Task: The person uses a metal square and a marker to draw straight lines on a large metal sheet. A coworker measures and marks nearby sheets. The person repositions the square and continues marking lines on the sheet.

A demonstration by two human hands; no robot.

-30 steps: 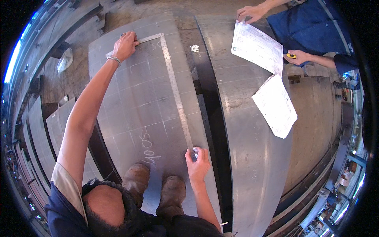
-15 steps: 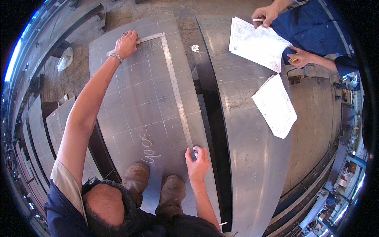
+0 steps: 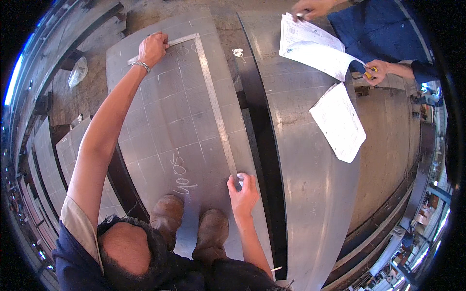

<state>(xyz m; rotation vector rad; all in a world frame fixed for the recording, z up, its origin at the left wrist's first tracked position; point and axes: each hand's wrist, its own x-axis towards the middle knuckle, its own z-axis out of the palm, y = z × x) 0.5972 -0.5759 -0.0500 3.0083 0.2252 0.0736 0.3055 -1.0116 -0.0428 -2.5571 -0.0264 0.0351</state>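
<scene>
A steel square [image 3: 211, 89] lies on a grey metal plate [image 3: 165, 116] marked with chalk lines in a grid and some handwriting. My left hand [image 3: 153, 49] is closed over its short arm at the far left, fingers wrapped on the blade. At the near end of the long arm, my right hand [image 3: 244, 196] is closed in a pinch round a small white chalk [image 3: 241, 183]. The chalk's tip is mostly hidden by the fingers, close to the square's end. My boots [image 3: 212, 235] stand on the same plate.
A second curved plate [image 3: 310, 194] lies to the right, beyond a dark gap [image 3: 264, 145]. Loose paper sheets [image 3: 340, 123] rest on it. A co-worker's hands [image 3: 376, 72] are at more papers [image 3: 310, 46], one holding a yellow object. Crumpled plastic [image 3: 77, 72] lies at left.
The co-worker's upper hand has moved up and left, and the upper papers now curl differently. Both my hands stay on the same spots; the whole view has shifted slightly.
</scene>
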